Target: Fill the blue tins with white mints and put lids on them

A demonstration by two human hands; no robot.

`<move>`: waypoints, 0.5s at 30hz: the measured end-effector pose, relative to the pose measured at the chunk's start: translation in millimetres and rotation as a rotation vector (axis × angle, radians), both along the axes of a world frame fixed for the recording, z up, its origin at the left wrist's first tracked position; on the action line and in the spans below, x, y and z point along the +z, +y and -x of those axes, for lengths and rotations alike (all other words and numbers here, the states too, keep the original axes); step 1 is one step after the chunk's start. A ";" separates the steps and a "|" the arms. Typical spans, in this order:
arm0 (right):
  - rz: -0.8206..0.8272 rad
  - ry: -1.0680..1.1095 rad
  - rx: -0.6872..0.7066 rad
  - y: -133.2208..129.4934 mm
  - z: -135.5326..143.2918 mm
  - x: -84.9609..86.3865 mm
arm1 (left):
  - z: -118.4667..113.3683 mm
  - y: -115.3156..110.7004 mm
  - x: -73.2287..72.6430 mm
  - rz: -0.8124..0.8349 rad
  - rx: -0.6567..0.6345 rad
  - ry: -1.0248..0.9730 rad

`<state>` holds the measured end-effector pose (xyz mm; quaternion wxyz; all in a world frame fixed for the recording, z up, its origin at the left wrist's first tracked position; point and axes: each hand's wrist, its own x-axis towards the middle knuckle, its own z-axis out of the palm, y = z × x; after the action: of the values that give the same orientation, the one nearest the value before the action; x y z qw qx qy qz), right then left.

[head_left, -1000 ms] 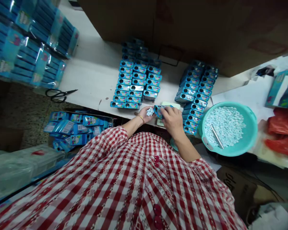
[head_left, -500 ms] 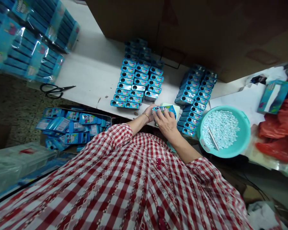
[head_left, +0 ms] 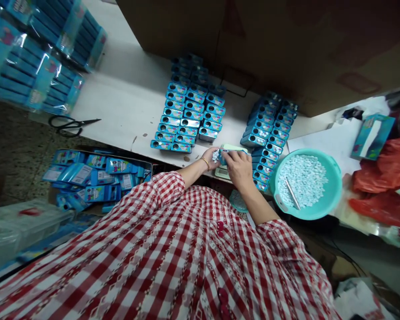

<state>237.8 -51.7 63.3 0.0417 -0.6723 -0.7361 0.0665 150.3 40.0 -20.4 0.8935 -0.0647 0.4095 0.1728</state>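
Tin (head_left: 227,154) between hands — right hand (head_left: 240,167) gripping

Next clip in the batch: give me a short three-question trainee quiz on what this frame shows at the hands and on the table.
1. True or false: the right hand holds a blue tin at the near edge of the table.
2. What fills the teal basin?
A. small white tablets
B. scissors
C. red bags
3. Fill in: the left hand cups a few white ____ beside the tin.

Key
1. True; the fingers close over the tin.
2. A; a metal scoop lies among the white tablets. The scissors lie on the table far to the left.
3. Tablets.
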 end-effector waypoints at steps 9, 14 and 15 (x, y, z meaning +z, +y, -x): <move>-0.242 0.608 -0.405 -26.1 -49.5 -52.9 | 15.6 5.6 -0.9 0.031 0.001 0.122; -0.253 0.941 -0.652 -27.4 -52.8 -104.0 | 40.3 4.9 6.9 -0.024 -0.021 0.169; -0.251 0.956 -0.676 -28.0 -52.8 -110.1 | 45.4 3.9 9.7 -0.034 -0.028 0.182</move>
<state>290.6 -79.7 -46.8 0.4660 -0.7549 -0.3832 0.2573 105.0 43.9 -10.7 0.8560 -0.0279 0.4867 0.1721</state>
